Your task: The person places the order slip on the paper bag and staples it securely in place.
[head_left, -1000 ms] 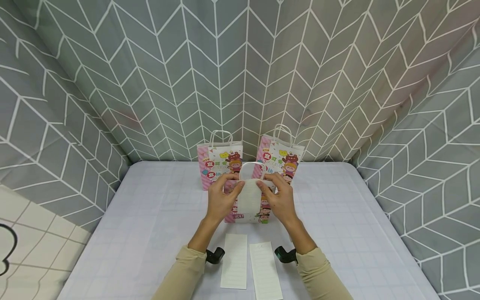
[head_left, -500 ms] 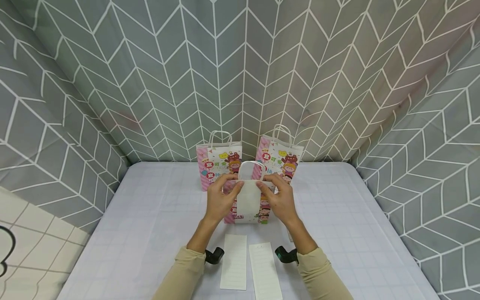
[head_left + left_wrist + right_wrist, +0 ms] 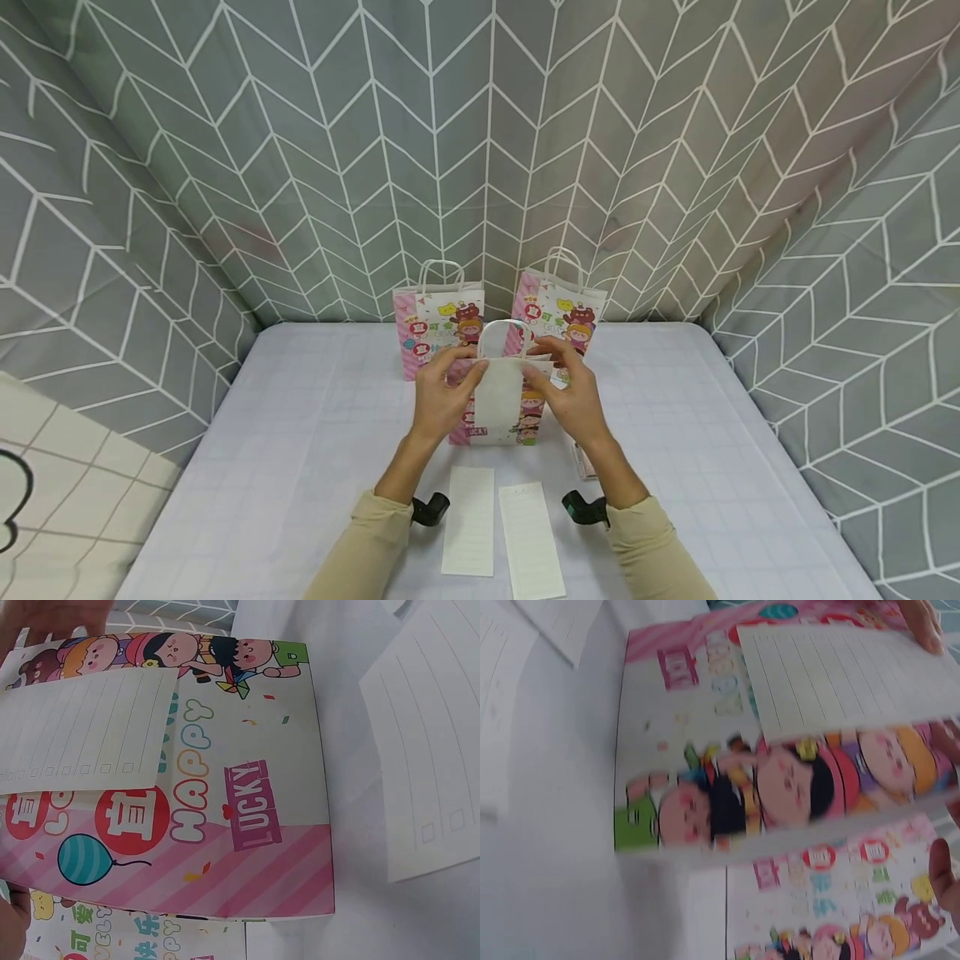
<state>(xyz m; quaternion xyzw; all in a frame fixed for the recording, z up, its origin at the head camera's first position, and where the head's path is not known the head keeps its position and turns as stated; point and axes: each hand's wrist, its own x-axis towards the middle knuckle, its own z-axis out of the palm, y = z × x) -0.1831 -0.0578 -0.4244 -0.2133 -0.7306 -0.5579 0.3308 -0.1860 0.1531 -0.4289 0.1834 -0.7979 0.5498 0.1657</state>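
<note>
A pink and white cartoon paper gift bag (image 3: 531, 408) with white loop handles (image 3: 504, 323) stands upright on the table between my hands. A white lined paper slip (image 3: 498, 392) with small checkboxes hangs over its front, its upper end at the bag's rim. My left hand (image 3: 441, 396) pinches the slip and rim at the left, thumb in front, fingers behind. On the other side my right hand (image 3: 572, 396) is at the rim's right corner, its thumb and fingers parted. In the right wrist view, parted fingers (image 3: 943, 877) show beyond the bag's top.
Two matching gift bags, one at left (image 3: 438, 333) and one at right (image 3: 558, 312), stand behind. Nearer lie two more lined slips, a left one (image 3: 468, 521) and a right one (image 3: 531, 537). A small pinkish item (image 3: 584, 462) lies by the right forearm. A patterned curtain (image 3: 480, 167) borders the table.
My right hand has loosened its pinch and shifted slightly right, uncovering more of the small pinkish item. The left hand keeps its place on the slip and bag.
</note>
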